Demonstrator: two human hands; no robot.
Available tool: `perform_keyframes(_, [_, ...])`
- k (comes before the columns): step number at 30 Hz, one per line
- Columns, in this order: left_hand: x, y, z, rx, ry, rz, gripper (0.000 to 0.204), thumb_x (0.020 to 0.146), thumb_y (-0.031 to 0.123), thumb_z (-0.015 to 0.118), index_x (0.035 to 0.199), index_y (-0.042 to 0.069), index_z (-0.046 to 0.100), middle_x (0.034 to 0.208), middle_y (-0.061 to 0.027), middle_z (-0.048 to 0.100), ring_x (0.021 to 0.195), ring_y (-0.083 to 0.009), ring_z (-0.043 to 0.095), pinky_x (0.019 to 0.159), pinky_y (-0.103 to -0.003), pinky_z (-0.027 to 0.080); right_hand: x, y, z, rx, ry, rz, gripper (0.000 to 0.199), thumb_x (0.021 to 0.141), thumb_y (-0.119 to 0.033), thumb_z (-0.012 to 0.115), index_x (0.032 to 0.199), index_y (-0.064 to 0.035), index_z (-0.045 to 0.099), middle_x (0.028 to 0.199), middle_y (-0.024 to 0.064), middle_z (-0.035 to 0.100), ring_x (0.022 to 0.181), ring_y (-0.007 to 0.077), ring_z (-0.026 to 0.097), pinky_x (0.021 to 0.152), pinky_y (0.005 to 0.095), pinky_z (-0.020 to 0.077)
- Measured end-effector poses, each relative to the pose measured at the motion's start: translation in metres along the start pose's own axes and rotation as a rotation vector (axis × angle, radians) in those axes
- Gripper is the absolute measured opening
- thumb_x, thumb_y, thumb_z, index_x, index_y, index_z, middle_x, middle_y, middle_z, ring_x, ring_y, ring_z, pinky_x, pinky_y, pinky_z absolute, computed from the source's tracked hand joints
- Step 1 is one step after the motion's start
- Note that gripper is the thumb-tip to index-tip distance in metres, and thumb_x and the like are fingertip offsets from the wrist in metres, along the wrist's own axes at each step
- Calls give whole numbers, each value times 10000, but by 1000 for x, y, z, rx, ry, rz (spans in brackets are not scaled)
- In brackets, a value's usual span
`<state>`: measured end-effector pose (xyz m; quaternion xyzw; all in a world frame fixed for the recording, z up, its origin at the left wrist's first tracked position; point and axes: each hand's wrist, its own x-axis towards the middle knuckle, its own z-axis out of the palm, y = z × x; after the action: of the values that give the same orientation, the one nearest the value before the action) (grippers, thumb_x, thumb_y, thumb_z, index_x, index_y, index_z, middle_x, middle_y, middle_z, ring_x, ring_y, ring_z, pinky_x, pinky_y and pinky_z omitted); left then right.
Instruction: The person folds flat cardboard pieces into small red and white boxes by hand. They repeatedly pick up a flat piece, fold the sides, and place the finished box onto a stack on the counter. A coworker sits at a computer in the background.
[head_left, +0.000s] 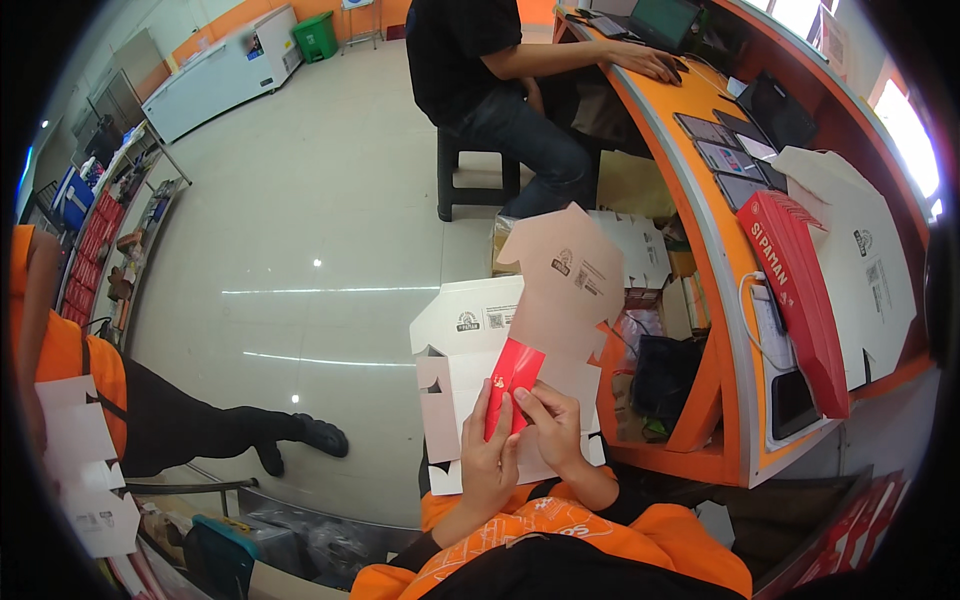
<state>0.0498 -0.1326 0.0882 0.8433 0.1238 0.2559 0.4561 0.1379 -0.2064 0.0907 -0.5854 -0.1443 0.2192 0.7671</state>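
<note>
- The red printed card (pixel 520 362) is held tilted in front of the torso, over the pale die-cut carton blanks (pixel 465 305) lying across the lap; whether the blanks are touched by it cannot be told.
- By the left hand (pixel 487 462), the card's left edge and lower part are gripped between thumb and extended fingers.
- By the right hand (pixel 555 425), the lower right edge is pinched, the thumb being laid near the left one.
- Whether a single sheet, a sleeve or a flat packet is held cannot be told.
- The card is judged light and thin, moderately stiff, and somewhat slippery where glossy; it would be creased rather than broken by hard squeezing.
- Hold is best taken at opposite long edges, with light pressure.
- Red folded cartons (pixel 785 290) are stacked to the right, on the orange surface (pixel 650 92).
</note>
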Motion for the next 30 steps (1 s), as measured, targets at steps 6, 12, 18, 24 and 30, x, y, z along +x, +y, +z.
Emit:
perform_keyframes(6, [3,3,1,-91,75,-7,415,954,154,406,1325,-32,430,1420,-256,289,1289,-407,347,1041,-427,307,-4,-12,4,-21,-23,-5,169,911,-61,527,910,68,636,857,25,605,726,45,505,627,183,389])
perform_keyframes(12, [7,10,-1,-47,61,-28,416,947,140,410,1323,-37,431,1425,-250,280,1289,-396,348,1043,-424,304,-3,-13,7,-184,12,-161,161,898,-58,544,891,84,621,823,72,613,728,85,549,633,222,431])
perform_keyframes(18, [19,10,-14,-113,-31,-64,476,916,104,459,1371,-7,373,1430,-212,286,1311,-346,325,1044,-406,306,-10,-11,0,-275,-23,-162,155,881,-51,554,887,78,639,871,112,633,759,137,585,674,252,449])
perform_keyframes(24, [25,13,-35,-517,-155,-259,704,768,57,698,1380,56,349,1325,-122,393,1212,-216,442,937,-333,456,-7,-36,-13,-375,-164,-460,275,866,-188,531,867,53,664,1026,209,609,900,288,608,783,321,442])
perform_keyframes(30, [30,22,-53,-114,-129,51,669,684,50,764,1274,31,450,1187,-160,522,1120,-274,534,867,-334,507,-27,-15,-49,242,-122,-342,536,912,-428,455,1316,-78,415,1287,159,468,1118,291,505,922,376,408])
